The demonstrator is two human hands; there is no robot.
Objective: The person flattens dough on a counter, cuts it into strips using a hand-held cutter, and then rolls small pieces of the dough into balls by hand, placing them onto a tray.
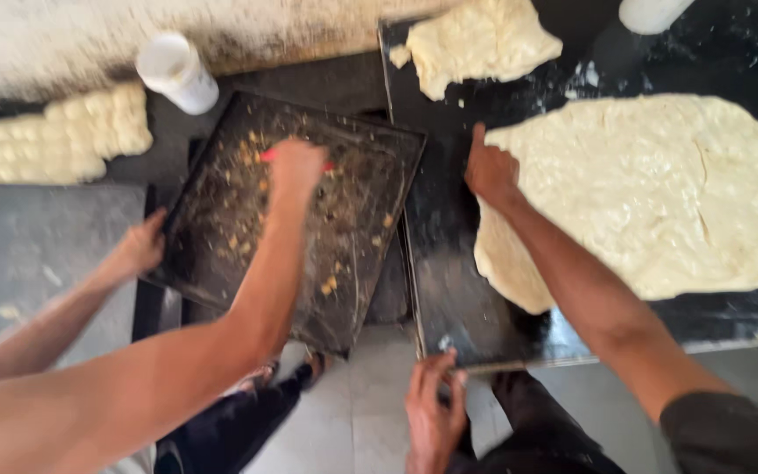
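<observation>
Four hands showed. The person's left hand [139,248] gripped the left edge of the dirty tray [221,254], fingers wrapped over its rim. The right hand [296,167] was pressed together around a red-handled scraper [267,155], held down on the tray's crumb-covered middle, so the tray lay under that grip and tilted over the bench [28,246] edge. A co-worker's two hands were nearby: one [491,171] lay on the large flat dough sheet [660,193], the other [434,412] held the corner of a second, clean tray [458,290]. Three dough masses were visible, and two white cups [177,72].
</observation>
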